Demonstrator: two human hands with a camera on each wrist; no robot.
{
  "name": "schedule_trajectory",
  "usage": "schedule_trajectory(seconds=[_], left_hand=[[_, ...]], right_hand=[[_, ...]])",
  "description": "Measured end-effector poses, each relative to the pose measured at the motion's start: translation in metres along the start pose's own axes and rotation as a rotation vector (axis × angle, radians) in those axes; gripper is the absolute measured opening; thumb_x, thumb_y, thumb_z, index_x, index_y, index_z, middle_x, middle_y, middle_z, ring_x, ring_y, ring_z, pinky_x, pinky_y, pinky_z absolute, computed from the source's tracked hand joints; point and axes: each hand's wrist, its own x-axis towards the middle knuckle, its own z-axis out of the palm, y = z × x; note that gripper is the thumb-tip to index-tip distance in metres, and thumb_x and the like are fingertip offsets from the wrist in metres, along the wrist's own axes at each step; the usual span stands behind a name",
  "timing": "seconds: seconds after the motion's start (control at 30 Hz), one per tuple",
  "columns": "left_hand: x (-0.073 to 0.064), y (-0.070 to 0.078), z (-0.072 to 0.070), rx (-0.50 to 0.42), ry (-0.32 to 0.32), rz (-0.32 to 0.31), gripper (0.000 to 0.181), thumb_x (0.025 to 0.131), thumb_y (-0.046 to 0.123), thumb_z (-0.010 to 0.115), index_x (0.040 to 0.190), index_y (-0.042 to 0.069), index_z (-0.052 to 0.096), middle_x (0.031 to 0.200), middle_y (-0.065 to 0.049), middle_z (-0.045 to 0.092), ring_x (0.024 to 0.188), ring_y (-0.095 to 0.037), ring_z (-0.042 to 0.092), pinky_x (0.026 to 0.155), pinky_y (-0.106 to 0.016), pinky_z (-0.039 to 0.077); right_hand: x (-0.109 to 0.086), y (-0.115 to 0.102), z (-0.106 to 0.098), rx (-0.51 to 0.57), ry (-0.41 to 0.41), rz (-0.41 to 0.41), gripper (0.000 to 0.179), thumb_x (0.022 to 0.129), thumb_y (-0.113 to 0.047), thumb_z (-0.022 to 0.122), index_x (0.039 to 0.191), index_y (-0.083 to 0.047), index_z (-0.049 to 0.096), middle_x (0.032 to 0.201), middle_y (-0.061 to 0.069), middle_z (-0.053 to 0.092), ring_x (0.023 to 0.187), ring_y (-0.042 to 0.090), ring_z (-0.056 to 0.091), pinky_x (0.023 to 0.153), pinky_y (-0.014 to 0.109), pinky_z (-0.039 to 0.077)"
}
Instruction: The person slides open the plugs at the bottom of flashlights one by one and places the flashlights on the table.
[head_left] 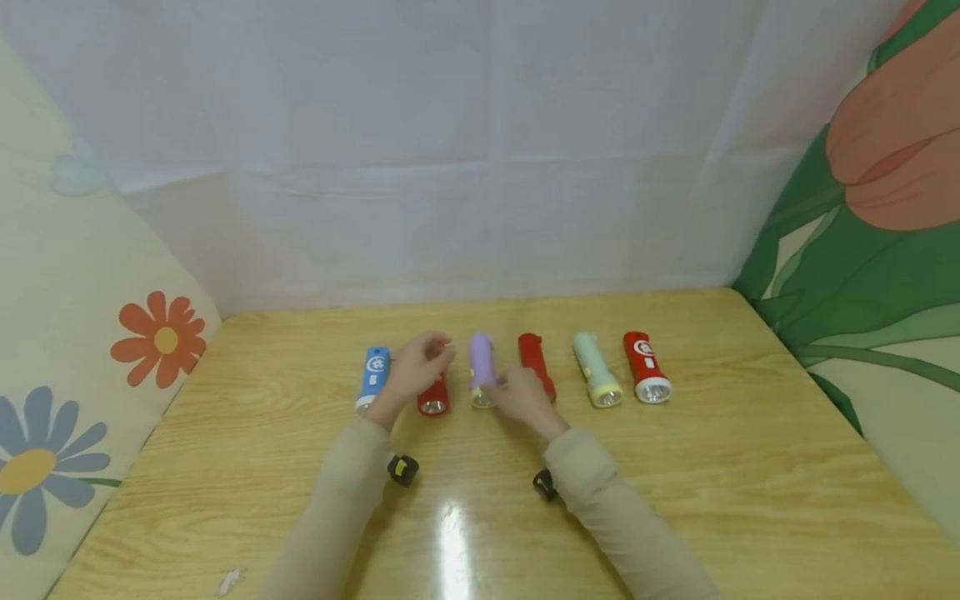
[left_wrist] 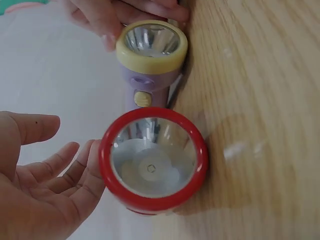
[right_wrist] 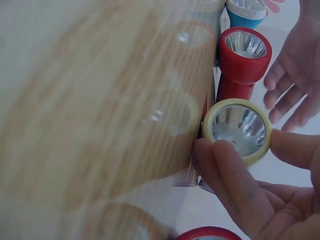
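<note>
Flashlights lie in a row on the wooden table, lenses toward me. At the purple flashlight [head_left: 481,354], my right hand [head_left: 522,396] pinches the yellow head [right_wrist: 208,120] between thumb and fingers, as the right wrist view shows. Just left of it lies a red flashlight [head_left: 432,400], partly covered by my left hand [head_left: 415,367] in the head view. That hand has its fingers loosely extended and its thumb apart. In the left wrist view its fingertips are beside the red rim [left_wrist: 106,172]; whether they touch it I cannot tell. Nothing is in its grasp.
A blue flashlight [head_left: 374,371] lies at the row's left end. To the right are another red flashlight [head_left: 532,353], a pale green one [head_left: 594,367] and a red-and-white one [head_left: 645,362]. A white cloth [head_left: 480,208] hangs behind the table [head_left: 750,483].
</note>
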Motion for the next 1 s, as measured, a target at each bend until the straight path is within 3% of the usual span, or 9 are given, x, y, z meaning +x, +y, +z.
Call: schedule_trajectory(seconds=[0.3,0.5,0.67,1.0], left_hand=[[0.018,0.004,-0.001,-0.007,-0.111,-0.101,0.039,0.089,0.011,0.055,0.124,-0.005,0.047,0.101,-0.023,0.060,0.080,-0.036,0.060,0.064,-0.032,0.053],[0.035,0.004,0.000,-0.041,-0.146,-0.142,0.040,0.089,0.009,0.054,0.126,-0.006,0.045,0.101,-0.026,0.059,0.082,-0.037,0.060,0.064,-0.031,0.053],[0.048,0.003,0.001,-0.081,-0.166,-0.182,0.039,0.090,0.008,0.053,0.125,-0.008,0.045,0.098,-0.027,0.060,0.079,-0.034,0.063,0.064,-0.033,0.054],[0.061,-0.003,0.002,-0.102,-0.232,-0.231,0.039,0.091,0.006,0.050,0.125,-0.010,0.044,0.103,-0.031,0.057,0.080,-0.035,0.063,0.064,-0.032,0.055]], right_hand=[[0.001,-0.001,0.001,0.011,-0.005,0.004,0.027,0.087,-0.024,0.060,0.078,0.001,0.066,0.055,0.003,0.053,0.047,0.011,0.043,0.041,0.021,0.035],[0.002,0.001,0.001,0.001,0.001,-0.013,0.027,0.087,-0.023,0.060,0.071,-0.002,0.064,0.052,0.002,0.050,0.046,0.010,0.041,0.040,0.020,0.034],[0.003,0.000,0.001,-0.001,-0.002,-0.013,0.026,0.086,-0.023,0.061,0.073,-0.001,0.064,0.054,0.002,0.052,0.047,0.011,0.043,0.041,0.021,0.035],[0.003,-0.001,-0.001,-0.002,-0.012,-0.028,0.023,0.086,-0.021,0.062,0.072,-0.002,0.060,0.056,0.003,0.052,0.047,0.011,0.043,0.040,0.021,0.035]])
